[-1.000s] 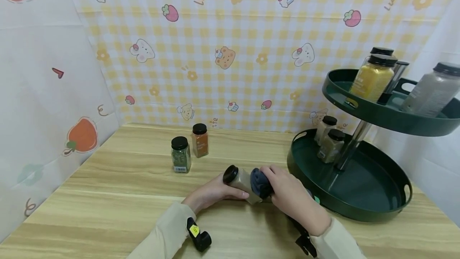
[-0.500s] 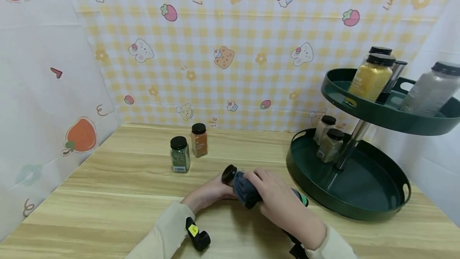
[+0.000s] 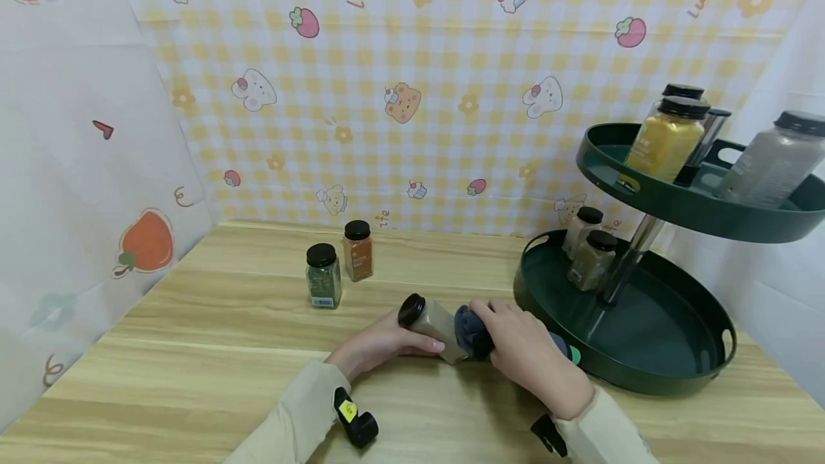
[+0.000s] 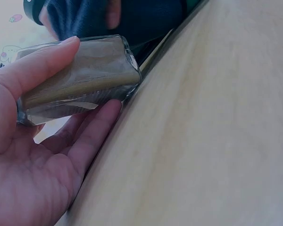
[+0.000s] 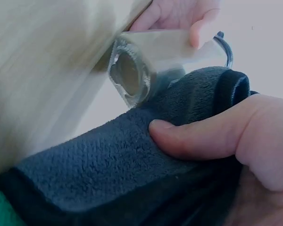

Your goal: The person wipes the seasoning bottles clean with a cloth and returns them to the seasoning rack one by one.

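Note:
My left hand (image 3: 387,341) grips a tilted glass jar (image 3: 435,326) with a black lid, low over the wooden table. The left wrist view shows the thumb across the upper face of the jar (image 4: 85,70) and fingers beneath it; grey-brown contents fill part of it. My right hand (image 3: 525,346) holds a bunched dark blue cloth (image 3: 473,333) beside the jar's base end. In the right wrist view, the thumb presses on the cloth (image 5: 108,155), near the jar (image 5: 165,49).
A green-filled jar (image 3: 324,278) and an orange-brown jar (image 3: 358,253) stand behind my left hand. At the right is a two-tier dark green tray stand (image 3: 644,378), with two small jars below and larger jars, including a yellow one (image 3: 667,140), on top.
Half a second ago the cloth and right hand had moved left over the jar, covering most of it; now they are back to the right, and the jar's body shows again.

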Available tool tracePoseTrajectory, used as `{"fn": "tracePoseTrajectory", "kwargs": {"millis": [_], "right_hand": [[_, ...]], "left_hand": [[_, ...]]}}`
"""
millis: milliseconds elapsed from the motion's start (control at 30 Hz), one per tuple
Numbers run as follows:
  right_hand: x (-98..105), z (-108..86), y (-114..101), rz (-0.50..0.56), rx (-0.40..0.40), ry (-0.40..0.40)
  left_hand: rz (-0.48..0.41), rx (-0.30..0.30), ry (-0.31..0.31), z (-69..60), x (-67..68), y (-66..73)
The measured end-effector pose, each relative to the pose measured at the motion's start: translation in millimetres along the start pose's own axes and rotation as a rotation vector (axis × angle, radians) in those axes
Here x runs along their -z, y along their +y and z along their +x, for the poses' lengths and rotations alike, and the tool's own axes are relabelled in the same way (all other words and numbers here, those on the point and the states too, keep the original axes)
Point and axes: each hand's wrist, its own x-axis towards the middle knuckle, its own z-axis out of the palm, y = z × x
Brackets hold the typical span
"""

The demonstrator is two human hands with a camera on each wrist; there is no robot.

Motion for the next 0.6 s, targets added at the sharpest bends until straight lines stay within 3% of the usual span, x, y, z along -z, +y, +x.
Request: {"fn": "tracePoseTrajectory", "kwargs": {"millis": [167,433,600], "right_hand": [[-0.1,-0.4,-2.0,0.003,0.013,0.006],[6.6,-2.3,-23.3,0.116,0.205,0.186],[6.3,-2.7,-24.9,0.120,0.170,0.190]], "left_hand": [[-0.004,-0.007,-0.007,0.9,-0.2,-1.0],[-0.047,-0.040,-0.047,1.2,2.8,-2.3],[-0.034,-0.042,-0.044,0.8,2.9,-2.1]]}}
